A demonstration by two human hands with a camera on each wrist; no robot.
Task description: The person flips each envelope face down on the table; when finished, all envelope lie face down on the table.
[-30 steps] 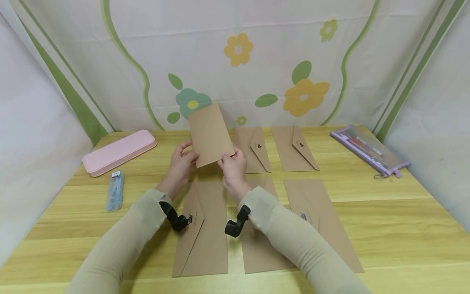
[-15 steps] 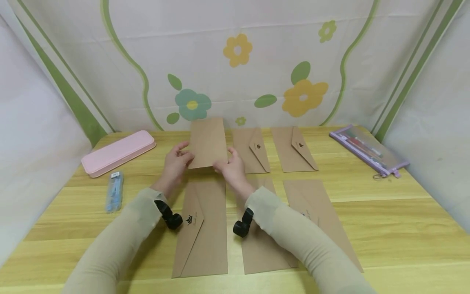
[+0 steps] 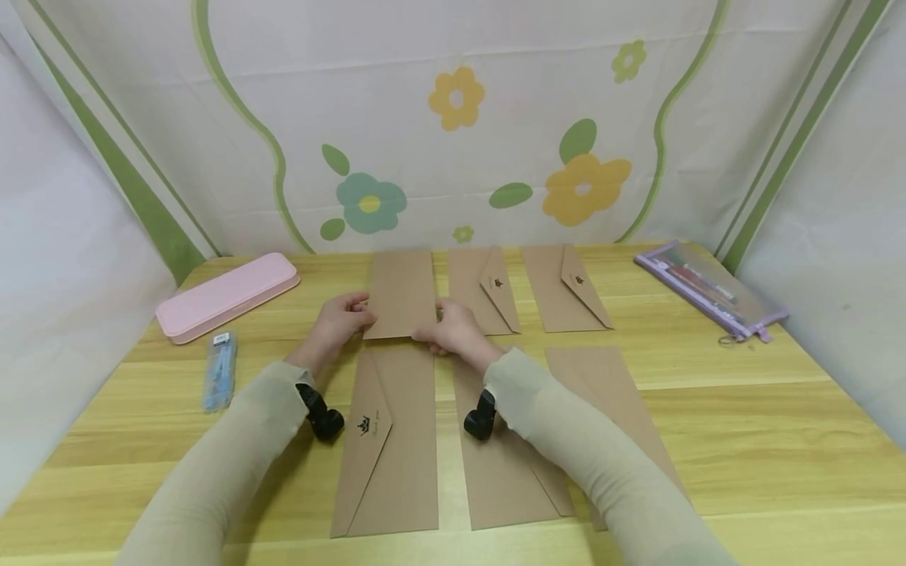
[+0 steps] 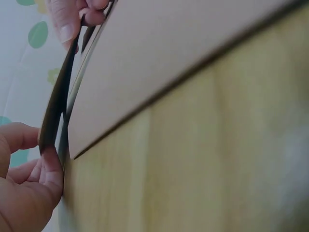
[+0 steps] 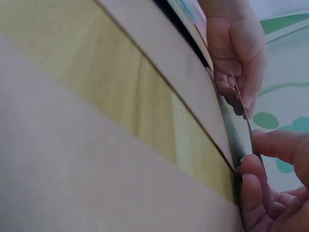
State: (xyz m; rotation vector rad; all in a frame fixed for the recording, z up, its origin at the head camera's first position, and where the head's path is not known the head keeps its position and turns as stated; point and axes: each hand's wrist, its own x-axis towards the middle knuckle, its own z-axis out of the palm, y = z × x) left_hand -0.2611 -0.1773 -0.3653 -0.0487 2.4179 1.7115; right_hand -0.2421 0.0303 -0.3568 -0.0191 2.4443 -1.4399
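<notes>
Both hands hold a plain brown paper envelope by its near corners, blank side up, at the back left of the envelope rows. My left hand pinches its left edge. On the opposite edge, the thumb and fingers of my right hand pinch it too. Both wrist views show the held envelope edge-on, its near end raised off the table. In front lies another envelope with a crown print on its flap. Beside the held one, to the right, is a crown-printed envelope.
More brown envelopes lie at back right, front middle and front right, the last partly under my right sleeve. A pink case and a blue plastic packet sit left. A purple-edged zip pouch with pens is right.
The envelope has come down from a raised, tilted position to nearly flat near the table. Both hands lowered with it and it straightened; the right hand shifted slightly right.
</notes>
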